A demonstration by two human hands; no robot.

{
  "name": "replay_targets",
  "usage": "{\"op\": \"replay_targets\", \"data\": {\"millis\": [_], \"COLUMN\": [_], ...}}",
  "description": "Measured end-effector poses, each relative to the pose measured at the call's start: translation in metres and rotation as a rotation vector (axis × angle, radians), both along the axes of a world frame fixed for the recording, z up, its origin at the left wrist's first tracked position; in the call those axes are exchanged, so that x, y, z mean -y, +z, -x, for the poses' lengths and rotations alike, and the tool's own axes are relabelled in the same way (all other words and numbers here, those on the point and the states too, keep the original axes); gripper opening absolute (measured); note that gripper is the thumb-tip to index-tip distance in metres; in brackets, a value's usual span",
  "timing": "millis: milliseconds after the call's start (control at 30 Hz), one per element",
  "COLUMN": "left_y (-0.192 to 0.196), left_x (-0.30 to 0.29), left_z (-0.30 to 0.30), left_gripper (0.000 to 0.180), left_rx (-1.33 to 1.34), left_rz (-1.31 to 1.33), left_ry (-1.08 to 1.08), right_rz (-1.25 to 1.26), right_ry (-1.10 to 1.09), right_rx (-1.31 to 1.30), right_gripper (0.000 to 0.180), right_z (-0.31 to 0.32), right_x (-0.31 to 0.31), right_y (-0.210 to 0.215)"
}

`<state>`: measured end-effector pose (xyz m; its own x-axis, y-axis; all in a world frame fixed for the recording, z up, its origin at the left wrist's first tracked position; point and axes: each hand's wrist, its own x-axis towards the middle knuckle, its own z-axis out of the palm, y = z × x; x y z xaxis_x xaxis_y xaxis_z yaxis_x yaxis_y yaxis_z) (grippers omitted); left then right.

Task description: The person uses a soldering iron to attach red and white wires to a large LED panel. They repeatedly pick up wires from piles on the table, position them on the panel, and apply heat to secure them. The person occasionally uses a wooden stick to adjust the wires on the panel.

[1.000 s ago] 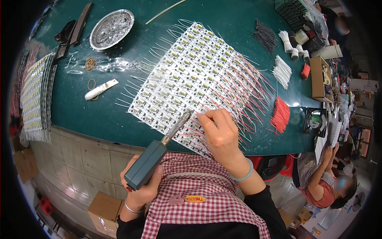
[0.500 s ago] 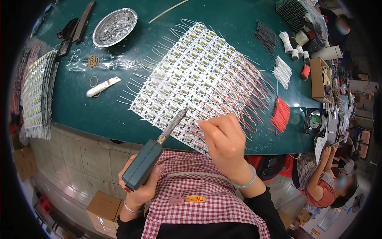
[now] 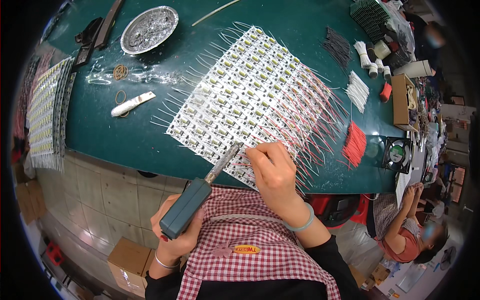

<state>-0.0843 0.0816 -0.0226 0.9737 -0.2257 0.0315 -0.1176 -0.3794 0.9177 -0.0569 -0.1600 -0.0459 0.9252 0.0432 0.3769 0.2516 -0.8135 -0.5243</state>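
My left hand (image 3: 186,241) is wrapped round the dark green handle of a soldering iron (image 3: 187,208), whose metal shaft points up and right. Its tip rests at or just above a white panel of small circuit boards (image 3: 227,92) with yellow parts. White wires stick out along the panel's left side, while red and white wires (image 3: 320,107) fan out on its right. Close to the iron's tip, my right hand (image 3: 276,175) pinches a thin wire, mostly hidden by the fingers, over the panel's near part.
On the green table (image 3: 115,140) are a metal dish (image 3: 150,30), a white-wrapped tool (image 3: 132,105), rubber bands (image 3: 120,72), and bundles of black (image 3: 336,47), white (image 3: 357,91) and red wires (image 3: 354,144). A small fan (image 3: 397,154) stands right. More panels (image 3: 47,107) hang over the left edge.
The iron's tip and my right hand have come closer together, the hand shifting slightly left. The whole view has shifted a little, so the table's things appear slightly right.
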Motion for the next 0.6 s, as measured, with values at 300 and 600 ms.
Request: {"op": "replay_targets", "data": {"millis": [300,600], "left_y": [0.0024,0.0026], "left_x": [0.0049,0.0056], "left_z": [-0.0038,-0.0082], "left_gripper": [0.020,0.018], "left_rx": [0.022,0.076], "left_rz": [-0.014,-0.039], "left_ry": [0.007,-0.028], "right_rz": [0.000,0.016], "right_ry": [0.001,-0.003], "right_rx": [-0.007,-0.006], "right_gripper": [0.025,0.026], "right_z": [0.0000,-0.0005], "right_x": [0.0001,-0.0009], "right_y": [-0.0001,0.0017]}}
